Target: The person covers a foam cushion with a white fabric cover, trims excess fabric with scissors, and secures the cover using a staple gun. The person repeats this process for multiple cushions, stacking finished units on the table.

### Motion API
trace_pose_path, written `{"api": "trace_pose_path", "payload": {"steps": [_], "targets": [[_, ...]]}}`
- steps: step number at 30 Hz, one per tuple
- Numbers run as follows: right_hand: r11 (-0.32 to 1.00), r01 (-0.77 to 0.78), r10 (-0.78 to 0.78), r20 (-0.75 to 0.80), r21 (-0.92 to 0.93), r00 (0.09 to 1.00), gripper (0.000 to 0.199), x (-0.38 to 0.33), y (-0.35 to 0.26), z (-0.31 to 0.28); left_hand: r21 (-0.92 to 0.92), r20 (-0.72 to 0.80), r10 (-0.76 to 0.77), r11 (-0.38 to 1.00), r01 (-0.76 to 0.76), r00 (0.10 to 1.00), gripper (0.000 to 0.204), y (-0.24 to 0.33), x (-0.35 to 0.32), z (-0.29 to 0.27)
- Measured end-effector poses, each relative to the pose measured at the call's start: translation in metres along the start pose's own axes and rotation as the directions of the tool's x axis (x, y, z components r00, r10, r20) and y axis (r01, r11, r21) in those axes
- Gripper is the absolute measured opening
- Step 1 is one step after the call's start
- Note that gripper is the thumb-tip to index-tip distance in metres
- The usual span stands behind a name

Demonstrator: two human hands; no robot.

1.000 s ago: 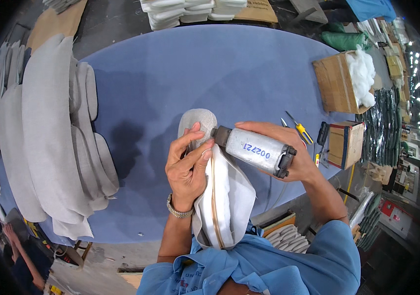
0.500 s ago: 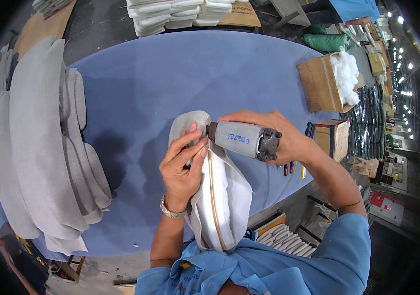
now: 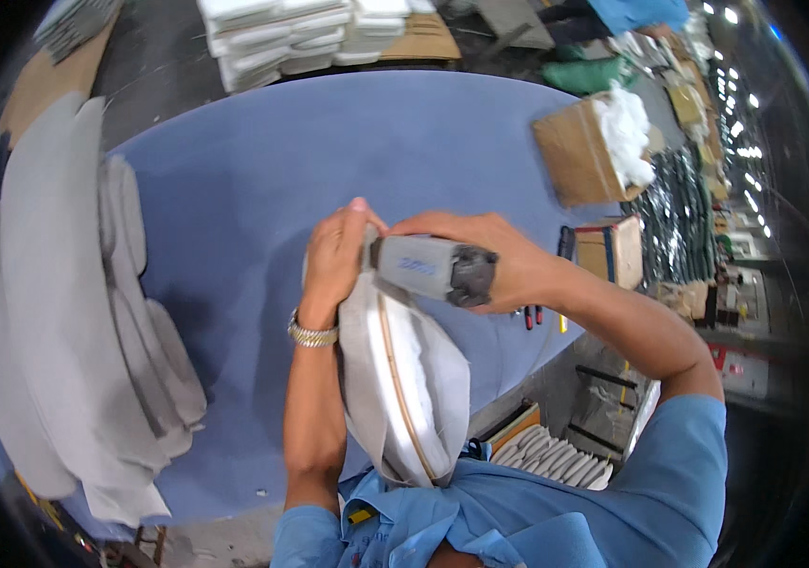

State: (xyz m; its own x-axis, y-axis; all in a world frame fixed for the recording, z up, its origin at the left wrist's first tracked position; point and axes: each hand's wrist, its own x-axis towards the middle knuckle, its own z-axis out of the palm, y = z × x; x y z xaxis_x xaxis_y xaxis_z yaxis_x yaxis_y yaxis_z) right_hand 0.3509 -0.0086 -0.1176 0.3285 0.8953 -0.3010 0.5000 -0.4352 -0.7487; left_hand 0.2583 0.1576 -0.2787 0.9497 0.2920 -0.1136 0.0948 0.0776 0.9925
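Note:
A padded piece in a light grey fabric cover point(image 3: 358, 346) stands between my chest and my hands. Its cover gapes on the near side, showing white padding point(image 3: 416, 355) and a thin brown strip point(image 3: 395, 369) running lengthwise. My left hand point(image 3: 333, 260) is closed round the far end of the cover, its fingertips partly hidden. In my right hand point(image 3: 513, 265) is a grey staple gun point(image 3: 416, 263) with a black end cap, held sideways. Its nose meets the fabric right beside my left hand.
A tall pile of grey fabric covers point(image 3: 49, 312) lies on the left of the blue table point(image 3: 328, 123). At the right edge stand a carton of white stuffing point(image 3: 575, 151), a smaller box point(image 3: 610, 251) and hand tools point(image 3: 534, 317). White stacked pads point(image 3: 281, 38) lie beyond.
My left hand has shifted from pinching the fabric near the nose to wrapping the far end. The staple gun stays against the piece. The whole view has shifted slightly.

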Motion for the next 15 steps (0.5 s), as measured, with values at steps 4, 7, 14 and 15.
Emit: {"api": "trace_pose_path", "payload": {"steps": [4,7,14,15], "targets": [[0.999,0.019,-0.018,0.019,-0.036,1.0,0.069,0.011,0.007,0.003,-0.108,-0.118,0.033,0.993,-0.046,0.992,0.043,-0.044,-0.005,0.002],[1.0,-0.018,0.018,0.014,0.007,1.0,0.065,0.012,-0.005,-0.002,-0.415,-0.242,-0.225,0.903,0.109,0.944,0.055,-0.024,-0.003,0.01],[0.994,-0.105,0.105,-0.017,-0.02,0.994,0.045,0.001,-0.017,0.009,-0.4,-0.362,-0.23,0.914,0.073,0.903,0.062,-0.013,-0.009,0.008],[0.993,-0.11,0.11,-0.009,-0.035,0.994,0.045,0.002,-0.021,0.007,-0.405,-0.39,-0.205,0.914,0.033,0.898,0.061,-0.022,-0.006,0.006]]}}
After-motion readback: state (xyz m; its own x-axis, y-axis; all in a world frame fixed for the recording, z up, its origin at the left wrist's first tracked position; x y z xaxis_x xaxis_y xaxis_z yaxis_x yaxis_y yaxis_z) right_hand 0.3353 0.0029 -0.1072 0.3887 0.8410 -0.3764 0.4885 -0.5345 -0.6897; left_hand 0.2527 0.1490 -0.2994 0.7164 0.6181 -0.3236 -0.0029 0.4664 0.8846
